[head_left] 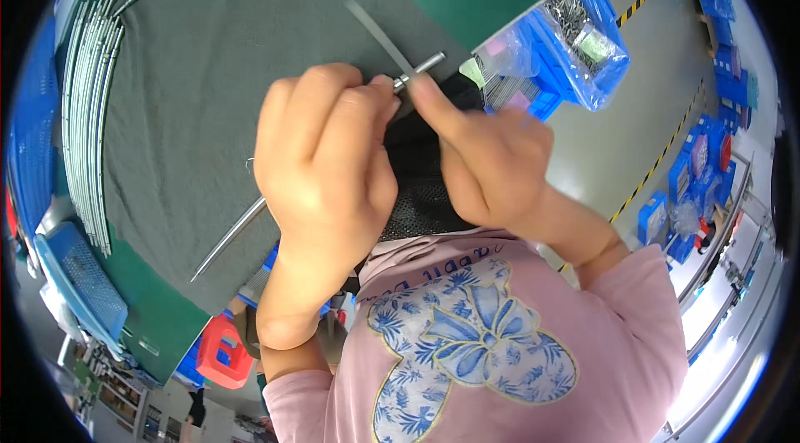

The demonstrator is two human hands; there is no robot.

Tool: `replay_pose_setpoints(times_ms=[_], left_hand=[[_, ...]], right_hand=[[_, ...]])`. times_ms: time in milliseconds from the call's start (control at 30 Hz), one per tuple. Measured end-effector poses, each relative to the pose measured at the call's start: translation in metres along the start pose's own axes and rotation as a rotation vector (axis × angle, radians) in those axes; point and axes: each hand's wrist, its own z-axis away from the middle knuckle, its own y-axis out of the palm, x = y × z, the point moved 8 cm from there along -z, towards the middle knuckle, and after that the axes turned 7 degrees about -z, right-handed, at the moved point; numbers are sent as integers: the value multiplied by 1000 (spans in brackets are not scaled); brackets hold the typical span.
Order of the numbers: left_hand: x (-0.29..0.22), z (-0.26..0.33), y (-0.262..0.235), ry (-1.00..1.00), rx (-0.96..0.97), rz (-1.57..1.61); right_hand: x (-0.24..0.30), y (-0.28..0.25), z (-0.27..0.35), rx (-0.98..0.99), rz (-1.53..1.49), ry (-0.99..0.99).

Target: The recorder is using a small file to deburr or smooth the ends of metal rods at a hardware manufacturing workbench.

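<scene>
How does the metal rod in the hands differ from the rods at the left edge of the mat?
The held metal rod is single and lifted, gripped by the left hand and the right hand; the stacked rods lie untouched in a bundle at the edge of the grey mat. The held rod runs diagonally; the stacked rods run along the mat's edge. Both look thin, long and silvery.
</scene>
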Motion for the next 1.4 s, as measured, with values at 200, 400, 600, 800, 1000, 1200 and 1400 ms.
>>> replay_pose_setpoints(times_ms=[200, 400, 600, 800, 1000, 1200, 1400], left_hand=[[3, -2, -2, -65, 16, -21], [4, -2, -1, -111, 67, -31], [7, -3, 0, -141, 103, -37], [8, -2, -2, -137, 94, -28], [7, -1, 2, -123, 69, -11], [6, 0, 3, -100, 52, 18], [9, 0, 2, -120, 57, 11]], right_hand=[[-8, -6, 38, -130, 23, -25], [-53, -3, 43, -470, -665, 314], [-69, 28, 32, -449, -974, 651], [-55, 16, 26, -450, -928, 779], [-31, 1, -20, -462, -410, 460], [-27, -9, -20, -511, -146, 385], [-53, -17, 10, -490, -294, 548]])
